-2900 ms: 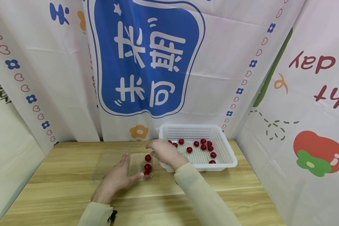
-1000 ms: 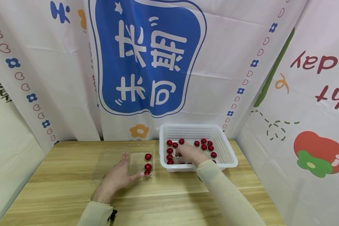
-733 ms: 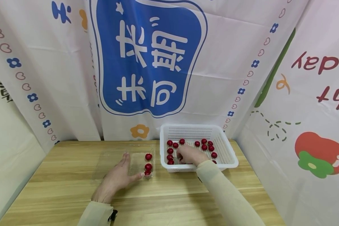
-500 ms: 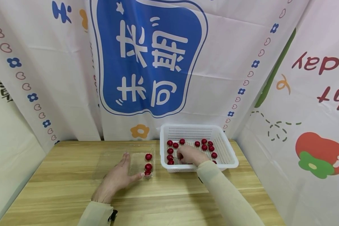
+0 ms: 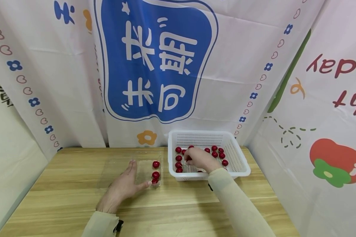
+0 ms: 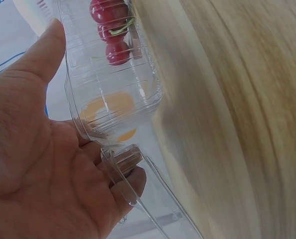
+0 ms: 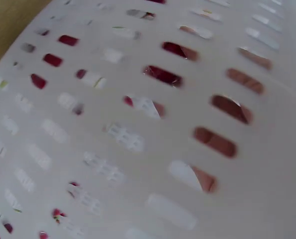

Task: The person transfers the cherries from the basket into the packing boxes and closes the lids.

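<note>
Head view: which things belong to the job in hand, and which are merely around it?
In the job:
red fruits
white basket
clear container
left hand, touching the container
right hand, in the basket

Surroundings:
wooden table underneath
printed cloth behind
dark strap at the left wrist

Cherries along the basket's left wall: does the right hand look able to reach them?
Probably yes: the right hand is inside the open basket, beside those cherries, with nothing visible between.
</note>
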The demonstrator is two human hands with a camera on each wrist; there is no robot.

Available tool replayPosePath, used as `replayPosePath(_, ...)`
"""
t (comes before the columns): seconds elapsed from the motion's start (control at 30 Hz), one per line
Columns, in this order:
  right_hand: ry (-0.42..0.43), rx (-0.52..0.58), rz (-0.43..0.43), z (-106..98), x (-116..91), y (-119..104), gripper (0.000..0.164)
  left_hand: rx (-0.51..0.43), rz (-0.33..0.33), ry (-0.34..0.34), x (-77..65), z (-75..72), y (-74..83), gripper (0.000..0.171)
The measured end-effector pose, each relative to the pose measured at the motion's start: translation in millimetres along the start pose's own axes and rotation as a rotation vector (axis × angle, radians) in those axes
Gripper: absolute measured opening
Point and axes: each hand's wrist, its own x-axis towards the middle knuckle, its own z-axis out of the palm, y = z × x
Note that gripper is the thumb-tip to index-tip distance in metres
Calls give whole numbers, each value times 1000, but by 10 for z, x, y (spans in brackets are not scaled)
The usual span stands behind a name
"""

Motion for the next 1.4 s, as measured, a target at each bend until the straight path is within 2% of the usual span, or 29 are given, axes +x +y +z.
replayPosePath(0.2, 53, 20, -27, -97, -19, -79, 17, 1, -2, -4, 2, -2, 7, 133)
replayPosePath(0.57, 120, 61, -54, -131, -38, -160, 20, 13, -1, -4, 6, -4, 3, 134)
replayPosePath(0.87, 233, 7, -133, -152, -48, -271, 20, 16, 7, -5, -1, -6, 6, 131)
replayPosePath(1.0, 279, 26, -152, -158, -42, -326, 20, 14, 6, -7, -3, -5, 6, 130)
replayPosePath(1.2, 337, 69, -128, -124, -29, -457, 23, 7, -1, -9, -8, -10, 7, 131)
replayPosePath(1.4, 412, 137, -97, -24, 7, -601, 18, 6, -5, -5, -5, -8, 2, 132)
